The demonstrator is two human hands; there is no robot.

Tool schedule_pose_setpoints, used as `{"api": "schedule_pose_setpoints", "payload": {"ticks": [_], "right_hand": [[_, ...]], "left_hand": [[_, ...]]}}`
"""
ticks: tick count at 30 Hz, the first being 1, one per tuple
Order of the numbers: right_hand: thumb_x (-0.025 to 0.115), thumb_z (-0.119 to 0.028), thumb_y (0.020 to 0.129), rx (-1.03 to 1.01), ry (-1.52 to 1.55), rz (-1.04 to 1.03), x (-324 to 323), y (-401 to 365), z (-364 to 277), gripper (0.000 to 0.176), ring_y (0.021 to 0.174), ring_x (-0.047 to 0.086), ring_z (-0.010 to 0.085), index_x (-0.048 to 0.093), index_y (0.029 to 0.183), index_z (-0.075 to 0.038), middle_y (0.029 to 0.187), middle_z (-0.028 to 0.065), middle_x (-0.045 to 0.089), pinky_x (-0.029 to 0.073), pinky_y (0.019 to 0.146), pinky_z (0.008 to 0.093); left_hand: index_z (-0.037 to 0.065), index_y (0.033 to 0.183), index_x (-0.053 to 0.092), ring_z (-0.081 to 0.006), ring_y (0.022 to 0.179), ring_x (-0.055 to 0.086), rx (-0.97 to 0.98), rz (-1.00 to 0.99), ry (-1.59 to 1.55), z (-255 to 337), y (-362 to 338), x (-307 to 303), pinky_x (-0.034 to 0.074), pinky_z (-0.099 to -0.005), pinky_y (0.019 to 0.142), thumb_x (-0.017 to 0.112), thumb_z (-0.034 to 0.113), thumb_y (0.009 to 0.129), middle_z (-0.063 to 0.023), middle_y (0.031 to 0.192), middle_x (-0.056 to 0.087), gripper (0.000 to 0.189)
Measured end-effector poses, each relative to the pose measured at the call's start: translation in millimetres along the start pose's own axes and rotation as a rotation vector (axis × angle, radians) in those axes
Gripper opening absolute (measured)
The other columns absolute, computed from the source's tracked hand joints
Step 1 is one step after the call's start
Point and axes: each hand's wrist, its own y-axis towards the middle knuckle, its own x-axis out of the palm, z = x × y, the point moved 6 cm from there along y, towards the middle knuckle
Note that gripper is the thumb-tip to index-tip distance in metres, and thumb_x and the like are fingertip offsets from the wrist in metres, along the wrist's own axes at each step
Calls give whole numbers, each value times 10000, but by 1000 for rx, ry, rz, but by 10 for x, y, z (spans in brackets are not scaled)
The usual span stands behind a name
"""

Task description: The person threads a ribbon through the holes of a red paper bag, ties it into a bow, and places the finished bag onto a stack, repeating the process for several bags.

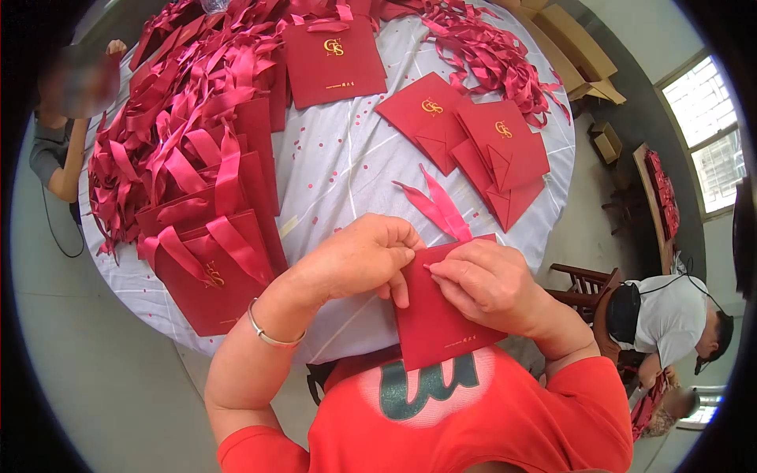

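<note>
A red paper gift bag (441, 331) is upright against the front of my red shirt, at the near table edge. My left hand (367, 256) is closed, its thumb and forefinger pinching at the bag's upper left edge. Over the bag's upper face lies my right hand (493, 285), fingers pinched together with a small pink ribbon end at their tips. A pink ribbon (438, 206) rises loose from behind the bag's top edge, its two tails pointing away from me. My fingers hide the holes and most of the bag's upper part.
Finished-looking bags with ribbon handles (209, 272) crowd the table's left side. Flat bags without ribbons (505, 142) lie at right, below a heap of loose ribbons (493, 55). Another bag (335, 63) lies at the back. People sit at left and right; cardboard boxes (572, 47) stand beyond.
</note>
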Motion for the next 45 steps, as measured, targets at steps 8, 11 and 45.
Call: {"api": "schedule_pose_setpoints", "payload": {"ticks": [8,11,45], "right_hand": [[688,-25,740,-4,-259,-242,102,38,-114,119,713,646,251,618,833,0,830,108,625,529,606,335],[591,-70,760,-11,-382,-419,163,148,-238,68,713,642,261,606,793,-12,774,128,602,516,542,351],[647,-80,785,774,815,-1116,579,324,714,261,558,478,73,657,1042,-34,654,-14,550,347,487,245]], "left_hand": [[-18,1063,577,-159,609,685,25,37,41,3,-1,12,482,-251,533,440,51,982,-76,771,661,173],[-26,1028,587,-169,603,687,55,68,76,-21,16,16,483,-263,519,444,38,955,-82,757,658,172],[-29,923,483,-139,571,651,248,277,360,257,-219,247,460,-258,475,641,-88,831,-81,697,614,193]]}}
